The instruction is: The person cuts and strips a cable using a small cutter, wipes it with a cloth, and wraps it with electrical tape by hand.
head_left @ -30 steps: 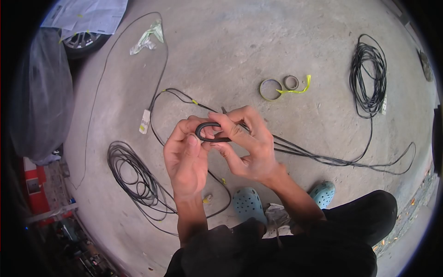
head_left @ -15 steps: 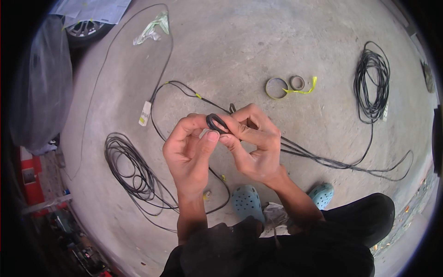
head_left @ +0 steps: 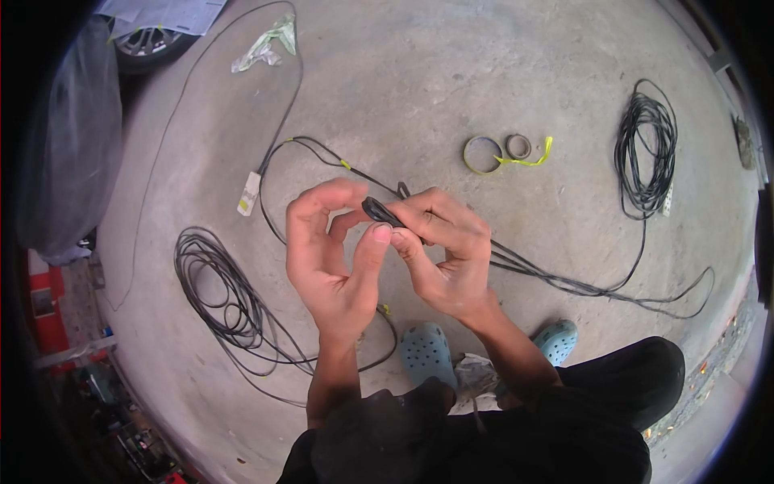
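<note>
Currently, a folded black cable (head_left: 377,210) is pinched between the thumb and fingers of the right hand (head_left: 451,246), mid-scene above the concrete floor (head_left: 387,73). The left hand (head_left: 324,278) is held just beside it with fingers parted; whether the cable is touched by its thumb cannot be told. At far right, a cable coil (head_left: 663,171) is laid.

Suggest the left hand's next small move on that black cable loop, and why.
Probably bring the index finger of the left hand down onto the black cable loop: the right hand already pinches it, while the left thumb sits by its lower side and the left fingers curl open, apparently not gripping it.
</note>
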Available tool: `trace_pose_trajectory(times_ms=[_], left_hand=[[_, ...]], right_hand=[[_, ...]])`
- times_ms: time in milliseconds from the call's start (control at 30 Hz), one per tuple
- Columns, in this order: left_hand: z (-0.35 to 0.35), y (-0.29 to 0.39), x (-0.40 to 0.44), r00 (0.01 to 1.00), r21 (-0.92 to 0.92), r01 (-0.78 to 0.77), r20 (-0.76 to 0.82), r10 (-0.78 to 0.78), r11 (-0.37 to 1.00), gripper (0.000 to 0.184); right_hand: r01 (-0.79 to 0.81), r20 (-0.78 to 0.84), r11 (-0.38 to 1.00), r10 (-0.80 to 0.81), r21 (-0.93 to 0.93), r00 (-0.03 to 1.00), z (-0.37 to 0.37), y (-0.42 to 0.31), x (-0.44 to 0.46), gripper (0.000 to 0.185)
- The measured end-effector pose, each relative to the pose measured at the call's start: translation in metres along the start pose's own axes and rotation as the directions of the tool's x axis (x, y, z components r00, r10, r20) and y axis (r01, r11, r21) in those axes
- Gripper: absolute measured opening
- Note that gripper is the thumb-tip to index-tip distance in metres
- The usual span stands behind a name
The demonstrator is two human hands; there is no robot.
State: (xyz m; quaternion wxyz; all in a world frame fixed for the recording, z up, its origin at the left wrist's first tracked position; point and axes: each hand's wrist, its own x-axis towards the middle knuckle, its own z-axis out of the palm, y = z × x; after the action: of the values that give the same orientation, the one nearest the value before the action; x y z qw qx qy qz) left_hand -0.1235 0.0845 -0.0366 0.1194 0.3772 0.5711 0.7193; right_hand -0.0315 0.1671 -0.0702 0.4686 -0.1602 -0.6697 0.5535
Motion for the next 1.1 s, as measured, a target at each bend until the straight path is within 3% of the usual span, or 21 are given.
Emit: trace_pose_trajectory(times_ms=[67,167,267,367,767,867,967,1067,1100], left_hand=[[0.012,0.005,0.003,0.999,-0.015,0.024,-0.031,-0.025,1.0,0.021],[-0.005,-0.007,0.0,0.991,-0.054,0.013,0.133,-0.005,0.998,0.023],[0.0,0.001,-0.003,0.993,-0.022,0.034,0.111,-0.031,0.999,0.021],[-0.003,-0.009,-0.004,0.981,0.001,-0.117,0.155,0.115,0.993,0.021],[-0.008,-0.006,-0.003,0.943,0.146,-0.281,0.224,0.245,0.949,0.021],[-0.01,-0.009,-0.004,0.921,0.111,-0.335,0.248,0.301,0.936,0.021],[-0.013,-0.006,-0.008,0.964,0.036,-0.089,0.255,0.077,0.995,0.024],[-0.017,-0.009,-0.006,0.961,-0.143,0.1,0.269,-0.058,0.985,0.027],[-0.012,-0.006,-0.006,0.975,-0.14,0.115,0.203,-0.085,0.983,0.027]], right_hand=[[-0.036,0.025,0.999,0.035,0.011,0.999,0.0,-0.002,-0.001,0.026],[-0.039,0.05,0.998,0.037,0.046,0.998,0.005,-0.001,-0.005,0.026],[0.007,-0.022,0.995,-0.005,0.095,1.0,0.012,0.002,-0.007,0.027],[-0.01,0.038,0.995,0.006,0.098,0.999,0.007,0.002,-0.011,0.027],[0.003,0.045,0.978,-0.012,0.21,0.999,0.012,0.0,-0.021,0.022],[0.062,0.034,0.976,-0.071,0.209,0.997,0.014,0.007,-0.025,0.02],[0.041,0.008,0.974,-0.044,0.221,0.999,0.014,0.007,-0.019,0.02],[-0.105,0.057,0.986,0.098,0.132,0.994,0.008,0.008,-0.017,0.022],[-0.095,0.029,0.987,0.092,0.127,0.995,0.008,0.008,-0.015,0.024]])
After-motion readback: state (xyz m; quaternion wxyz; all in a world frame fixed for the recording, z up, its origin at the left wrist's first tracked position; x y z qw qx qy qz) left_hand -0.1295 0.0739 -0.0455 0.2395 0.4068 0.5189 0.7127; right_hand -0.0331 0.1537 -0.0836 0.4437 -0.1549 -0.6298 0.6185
